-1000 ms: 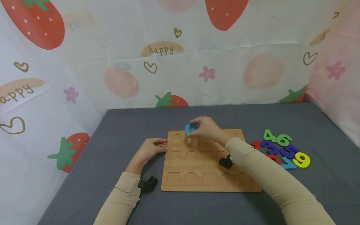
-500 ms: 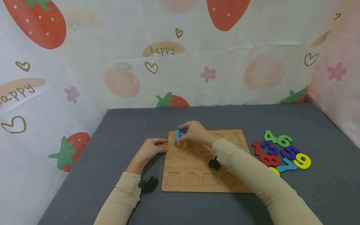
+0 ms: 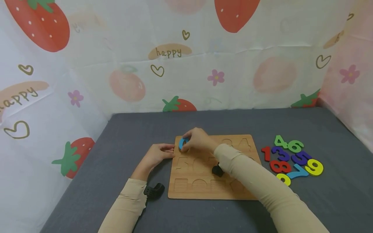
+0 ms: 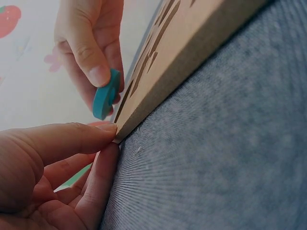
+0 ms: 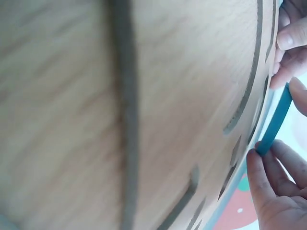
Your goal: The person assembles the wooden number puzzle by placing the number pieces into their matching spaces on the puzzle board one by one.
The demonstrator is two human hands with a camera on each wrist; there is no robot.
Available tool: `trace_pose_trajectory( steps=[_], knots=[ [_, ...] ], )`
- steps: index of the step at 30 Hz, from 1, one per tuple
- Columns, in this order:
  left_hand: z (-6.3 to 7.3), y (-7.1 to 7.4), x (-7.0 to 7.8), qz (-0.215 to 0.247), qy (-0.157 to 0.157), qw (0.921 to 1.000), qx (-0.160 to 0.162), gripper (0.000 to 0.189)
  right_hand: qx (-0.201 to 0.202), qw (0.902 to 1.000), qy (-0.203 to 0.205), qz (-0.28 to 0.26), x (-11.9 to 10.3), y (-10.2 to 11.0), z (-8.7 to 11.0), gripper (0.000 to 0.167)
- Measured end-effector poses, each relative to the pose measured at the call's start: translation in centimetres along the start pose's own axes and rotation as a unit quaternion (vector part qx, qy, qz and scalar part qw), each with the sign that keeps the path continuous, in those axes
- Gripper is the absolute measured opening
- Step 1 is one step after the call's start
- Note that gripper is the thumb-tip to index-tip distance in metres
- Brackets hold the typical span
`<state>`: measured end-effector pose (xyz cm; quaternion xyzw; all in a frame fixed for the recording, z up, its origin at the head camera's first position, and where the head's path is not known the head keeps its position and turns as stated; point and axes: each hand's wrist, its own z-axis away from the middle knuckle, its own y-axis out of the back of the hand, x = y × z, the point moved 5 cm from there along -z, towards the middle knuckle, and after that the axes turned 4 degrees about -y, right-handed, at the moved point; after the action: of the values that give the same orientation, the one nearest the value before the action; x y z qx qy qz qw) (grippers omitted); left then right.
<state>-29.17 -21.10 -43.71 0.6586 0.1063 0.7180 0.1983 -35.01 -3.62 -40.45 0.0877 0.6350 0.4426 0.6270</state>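
My right hand point(image 3: 197, 139) pinches a blue ring-shaped number piece, looking like a zero point(image 3: 183, 143), between thumb and fingertips. It is over the top-left recess of the wooden number board point(image 3: 189, 187). In the left wrist view the blue piece point(image 4: 105, 98) stands tilted, close to the board's surface. The right wrist view shows its thin edge point(image 5: 277, 122) between thumb and fingers. My left hand point(image 3: 155, 158) touches the board's left edge with extended fingers, its thumb point(image 4: 96, 136) right at that edge. The right hand and forearm cover part of the board's recesses.
Right of the board lie loose number pieces: a green 4 point(image 3: 280, 141), green 6 point(image 3: 295, 146), red 1 point(image 3: 266, 153), purple 3 point(image 3: 280, 153), purple 5 point(image 3: 301, 158), red 8 point(image 3: 280, 167), blue 7 point(image 3: 298, 171), yellow 9 point(image 3: 314, 167) and a partly hidden yellow piece point(image 3: 283, 179).
My right hand has moved left and down with the blue piece, from the board's far edge to its top-left recess. The left hand has stayed at the board's left edge.
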Motion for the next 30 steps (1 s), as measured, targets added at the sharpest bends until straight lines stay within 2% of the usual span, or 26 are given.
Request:
trace_pose_trajectory(
  steps=[10, 23, 30],
  knots=[
    [0.0, 0.0, -0.1, -0.003, 0.001, 1.0, 0.0, 0.045, -0.007, 0.9999, 0.004, 0.008, -0.4, -0.4, 0.1, 0.059],
    [-0.2, -0.1, -0.2, -0.002, -0.007, 1.0, -0.001, 0.045, 0.005, 0.9978, 0.027, 0.061, -1.1, -0.5, 0.2, 0.058],
    [0.0, -0.2, 0.0, -0.001, -0.013, 0.9999, -0.004, 0.045, 0.008, 0.9985, 0.023, 0.048, -0.6, -0.5, 0.1, 0.058]
  ],
)
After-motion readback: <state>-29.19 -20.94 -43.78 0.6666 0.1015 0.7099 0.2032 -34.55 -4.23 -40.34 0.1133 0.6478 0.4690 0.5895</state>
